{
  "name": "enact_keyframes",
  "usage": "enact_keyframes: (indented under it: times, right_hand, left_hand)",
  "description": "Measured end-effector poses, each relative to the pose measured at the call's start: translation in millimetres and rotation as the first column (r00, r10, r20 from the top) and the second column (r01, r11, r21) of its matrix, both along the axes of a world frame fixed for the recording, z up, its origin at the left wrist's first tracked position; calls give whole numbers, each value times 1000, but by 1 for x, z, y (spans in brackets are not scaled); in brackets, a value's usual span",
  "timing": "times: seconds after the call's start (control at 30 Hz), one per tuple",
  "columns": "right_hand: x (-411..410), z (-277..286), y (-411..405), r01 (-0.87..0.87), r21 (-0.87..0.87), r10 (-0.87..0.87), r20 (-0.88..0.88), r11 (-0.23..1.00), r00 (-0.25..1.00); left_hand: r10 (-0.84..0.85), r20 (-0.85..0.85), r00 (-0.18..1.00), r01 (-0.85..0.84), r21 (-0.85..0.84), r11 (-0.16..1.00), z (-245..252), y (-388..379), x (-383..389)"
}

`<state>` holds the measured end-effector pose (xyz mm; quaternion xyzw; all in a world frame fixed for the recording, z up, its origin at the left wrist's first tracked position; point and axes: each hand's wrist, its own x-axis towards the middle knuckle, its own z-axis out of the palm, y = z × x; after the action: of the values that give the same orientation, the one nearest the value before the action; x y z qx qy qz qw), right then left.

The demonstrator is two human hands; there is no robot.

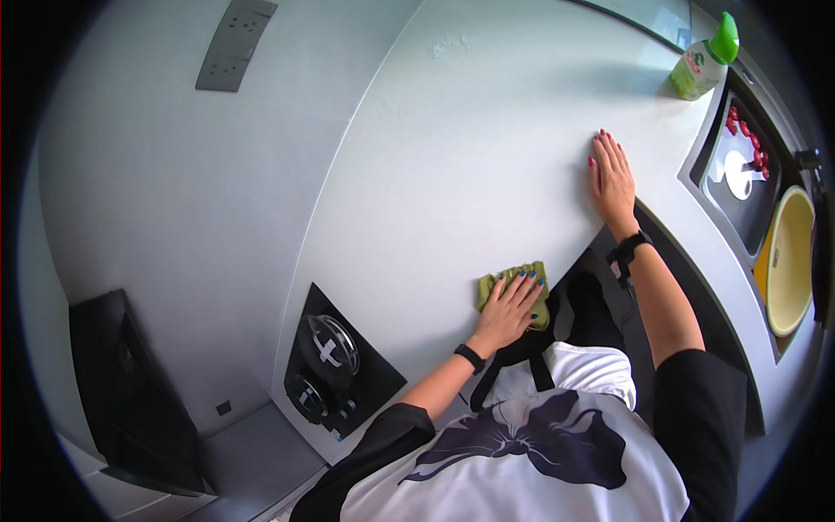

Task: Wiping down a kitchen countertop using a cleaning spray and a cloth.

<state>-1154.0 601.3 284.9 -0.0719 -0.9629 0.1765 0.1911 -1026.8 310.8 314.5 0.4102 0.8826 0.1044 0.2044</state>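
Observation:
My left hand (505, 320) lies over a folded olive-green cloth (486, 287) at the front edge of the white countertop (443, 176). Its fingers press the cloth down, and part of the fabric hangs at the edge. Farther right, my right hand (611, 179) rests palm down on the bare countertop, near the inner corner, with nothing in it. The thumb there stands a little apart from the fingers. Beyond the right hand stands a bottle (697, 72) with a green pump top and a printed label.
A black gas hob (375, 385) with two burners sits at the left. On the right, a sink (724, 196) holds several small red round items (757, 156), beside a yellow basin (789, 274). A grey socket panel (236, 46) and a black range hood (124, 391) are on the wall.

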Motion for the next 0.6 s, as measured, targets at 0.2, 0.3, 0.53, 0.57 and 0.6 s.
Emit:
enact_keyframes:
  times: [0.2,0.3,0.53,0.57,0.6]
  right_hand:
    - [-5,12,6,68,-5,-68,15,998,998]
    - [-11,12,0,73,-59,-71,31,996,997]
    - [-13,14,4,80,-60,-76,66,995,995]
    - [-14,15,2,70,-63,-67,61,996,996]
    - [-13,15,3,71,-63,-66,70,995,995]
  left_hand:
    - [411,-287,865,-469,-172,866,-15,-114,-156]
    - [616,-350,706,-688,-128,715,-25,-194,-245]
    - [802,-277,529,-848,-136,512,-29,-137,-399]
    - [795,-301,526,-849,-124,514,-30,-120,-415]
    - [752,-310,581,-810,-136,570,-31,-92,-424]
